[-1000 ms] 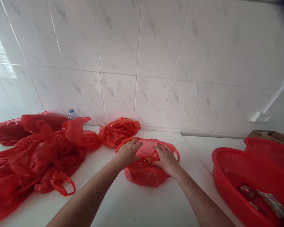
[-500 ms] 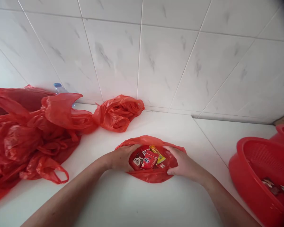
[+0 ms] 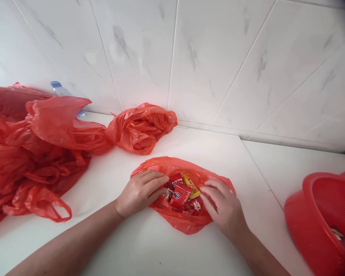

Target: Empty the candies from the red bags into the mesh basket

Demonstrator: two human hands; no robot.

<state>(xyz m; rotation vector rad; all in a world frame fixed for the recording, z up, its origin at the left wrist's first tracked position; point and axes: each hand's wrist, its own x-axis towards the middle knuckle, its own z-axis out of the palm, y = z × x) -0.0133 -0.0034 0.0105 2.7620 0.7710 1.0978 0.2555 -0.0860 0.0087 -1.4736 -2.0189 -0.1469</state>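
A red plastic bag [image 3: 186,226] lies on the white table with its mouth spread wide. Inside show several small wrapped packets, among them a red packet [image 3: 180,196] with dark lettering and a yellow packet [image 3: 193,186]. Over the bag's left rim reaches my left hand [image 3: 142,190], fingers stretched inward beside the packets. From the right side my right hand [image 3: 222,203] lies over the opposite rim, its fingers slightly bent and apart near the yellow packet. Neither hand has a packet in it that I can see. Both thumbs are largely hidden.
Crumpled red plastic bags [image 3: 43,153] heap up at the left, with another bunched bag [image 3: 143,128] by the tiled wall. Behind the heap stands a clear bottle [image 3: 60,89] with a blue cap. A red plastic basket [image 3: 301,218] holding some small items stands at the right.
My hands have shifted from gripping the bag's sides to lying over its rim, with fingers nearer the packets. The bag's mouth is wider. The view has tilted slightly.
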